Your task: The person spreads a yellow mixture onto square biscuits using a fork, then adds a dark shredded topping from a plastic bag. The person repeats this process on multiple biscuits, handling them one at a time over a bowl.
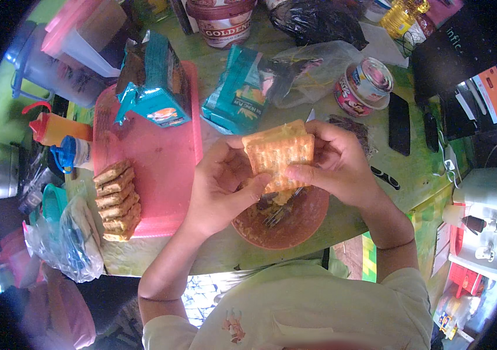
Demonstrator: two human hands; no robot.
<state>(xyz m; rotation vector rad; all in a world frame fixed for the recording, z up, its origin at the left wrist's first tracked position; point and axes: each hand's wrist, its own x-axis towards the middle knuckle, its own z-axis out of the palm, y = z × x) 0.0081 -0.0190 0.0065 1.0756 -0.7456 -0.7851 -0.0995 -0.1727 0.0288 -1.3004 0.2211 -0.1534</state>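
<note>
Between my left hand (224, 186) and my right hand (338, 159) is a square cracker sandwich (279, 153), its pale yellow filling showing along the top edge. Both thumbs press on its near face, and fingers support it from behind. Directly below sits an orange-brown plastic bowl (283, 238), its far side hidden by the hands and crackers. Inside the bowl lies a metal fork (274, 216) amid yellowish mash (281, 197). Left of my left hand, a pink plastic tray (161, 175) bears a row of several filled cracker sandwiches (117, 203) at its near left corner.
An opened teal biscuit pack (165, 103) stands on the tray's far end; another teal pack (235, 94) lies beside it. Farther right are stacked cans or tubs (364, 85), a black phone (399, 124) and a black handle (385, 177). A plastic bag (78, 240) hangs near the left edge.
</note>
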